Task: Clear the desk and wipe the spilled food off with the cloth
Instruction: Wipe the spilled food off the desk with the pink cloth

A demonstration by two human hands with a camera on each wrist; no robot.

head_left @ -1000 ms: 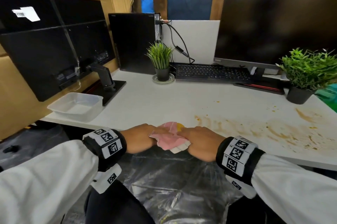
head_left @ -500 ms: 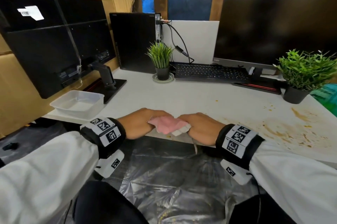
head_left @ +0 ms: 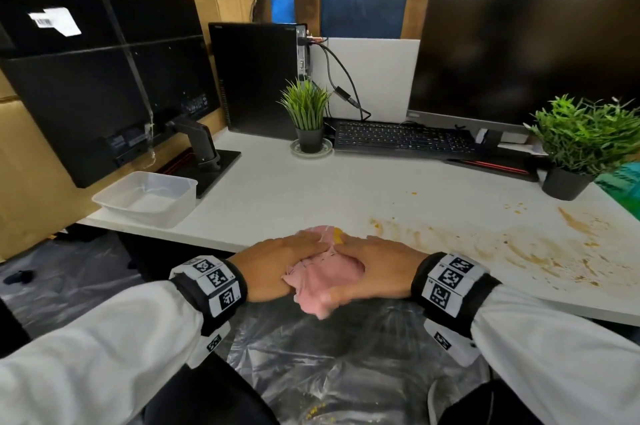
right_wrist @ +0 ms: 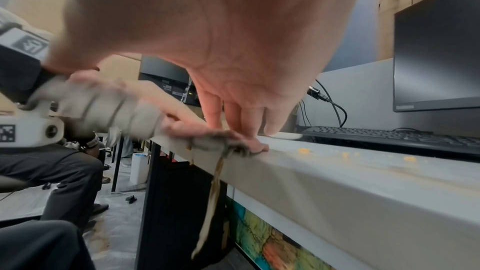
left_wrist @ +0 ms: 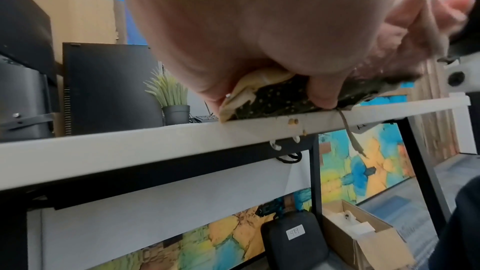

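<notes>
Cloth [head_left: 322,274] sits bunched at front edge of desk [head_left: 277,196]; left hand [head_left: 277,269] grips it, right hand [head_left: 381,269] presses it with flat fingers. Recommend even pressure, folding residue inward before tackling smeared food [head_left: 519,248] rightward.

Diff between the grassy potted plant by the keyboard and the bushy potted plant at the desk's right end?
The grassy green plant in a dark pot has thin upright blades; the bushy green plant in a dark pot has spreading leafy sprays. The grassy one stands on a pale saucer; none shows under the bushy one. The grassy one is beside the black keyboard; the bushy one stands near the brown food smears. Both stand upright.
</notes>
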